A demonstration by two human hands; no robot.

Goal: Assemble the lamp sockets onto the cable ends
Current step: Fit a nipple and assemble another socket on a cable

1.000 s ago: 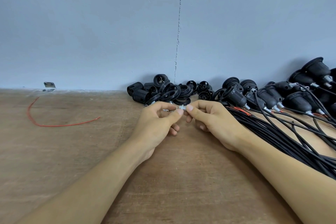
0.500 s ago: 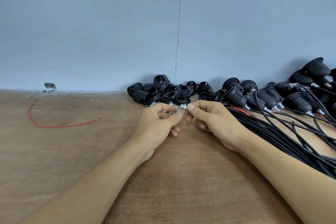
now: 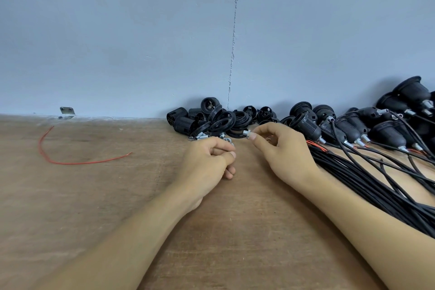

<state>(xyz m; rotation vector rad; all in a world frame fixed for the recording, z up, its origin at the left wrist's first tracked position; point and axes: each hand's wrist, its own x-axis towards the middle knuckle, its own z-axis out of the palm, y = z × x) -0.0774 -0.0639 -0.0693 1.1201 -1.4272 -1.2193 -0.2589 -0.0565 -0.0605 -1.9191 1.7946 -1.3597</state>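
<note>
head view: right hand [image 3: 286, 150] pinches a small silver fitting [image 3: 246, 133] at its fingertips just in front of the loose black sockets [image 3: 186, 122] by the wall, left hand [image 3: 204, 160] curled beside it, contents untellable, black cables [image 3: 367, 179] lying at right.

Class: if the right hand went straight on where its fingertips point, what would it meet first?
Probably the loose black rings, just beyond the metal part the right hand pinches; depth unclear.
</note>
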